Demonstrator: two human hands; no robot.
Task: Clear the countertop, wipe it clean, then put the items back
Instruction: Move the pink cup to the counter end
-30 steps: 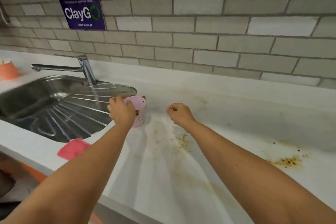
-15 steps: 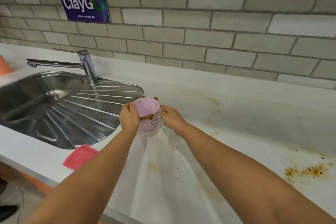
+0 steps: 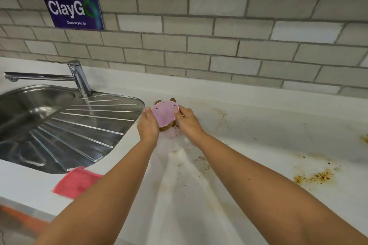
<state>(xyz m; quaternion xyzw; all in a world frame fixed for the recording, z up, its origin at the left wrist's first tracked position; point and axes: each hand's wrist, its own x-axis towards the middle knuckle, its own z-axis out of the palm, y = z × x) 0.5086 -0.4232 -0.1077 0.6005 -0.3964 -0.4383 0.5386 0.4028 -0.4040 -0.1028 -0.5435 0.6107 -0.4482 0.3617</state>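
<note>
Evidently gripping pink bucket [image 3: 164, 115] with curled left hand [image 3: 148, 129] and right hand [image 3: 189, 125], to clear it off stained countertop [image 3: 262, 125].

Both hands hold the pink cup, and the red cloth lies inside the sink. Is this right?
Not quite. The head view shows the red cloth on the countertop in front of the sink, not inside it. The left hand and the right hand do hold the pink cup.
</note>
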